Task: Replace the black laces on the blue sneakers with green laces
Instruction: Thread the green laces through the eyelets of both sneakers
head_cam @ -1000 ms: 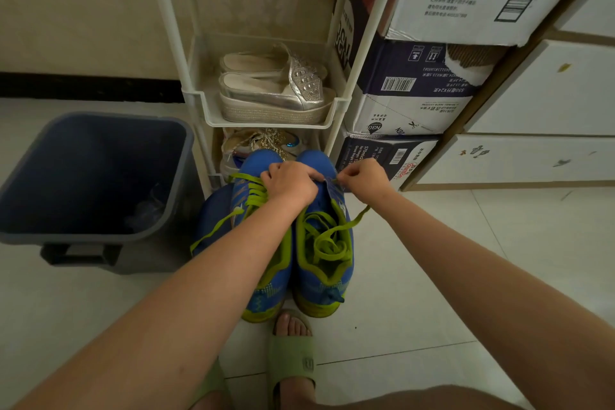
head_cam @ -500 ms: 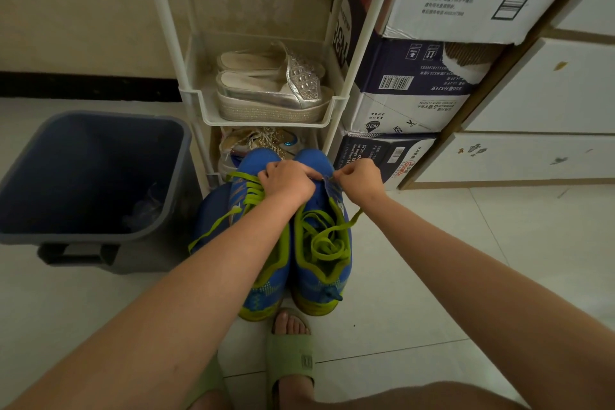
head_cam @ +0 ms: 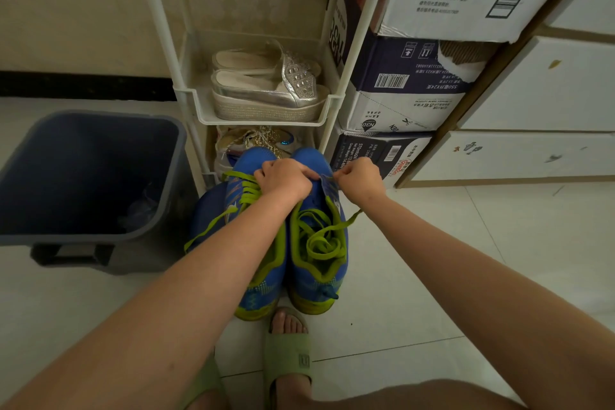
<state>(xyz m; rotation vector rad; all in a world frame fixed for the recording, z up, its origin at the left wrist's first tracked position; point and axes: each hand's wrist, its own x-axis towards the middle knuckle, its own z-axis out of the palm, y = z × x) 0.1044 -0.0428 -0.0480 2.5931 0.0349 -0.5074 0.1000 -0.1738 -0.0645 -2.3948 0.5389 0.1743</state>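
Two blue sneakers with yellow-green soles stand side by side on the floor, toes pointing away from me. The left sneaker (head_cam: pixel 256 289) has a green lace (head_cam: pixel 241 191) threaded across its front, with one end trailing left. The right sneaker (head_cam: pixel 319 276) holds a loose tangle of green lace (head_cam: pixel 321 243) in its opening. My left hand (head_cam: pixel 284 181) grips the front of the right sneaker near its tongue. My right hand (head_cam: pixel 361 178) pinches the green lace beside the tongue, and the lace runs down from it to the shoe.
A dark blue bin (head_cam: pixel 86 176) stands to the left. A white shoe rack (head_cam: pixel 263 116) with silver sandals (head_cam: pixel 269 86) sits just behind the sneakers. Stacked cardboard boxes (head_cam: pixel 409 90) and white drawers (head_cam: pixel 532 156) are at the right. My foot in a green slipper (head_cam: pixel 288 353) rests below the sneakers.
My right hand has moved a little left and closer to the right sneaker's tongue, shortening the lace span. The left hand stays in place.
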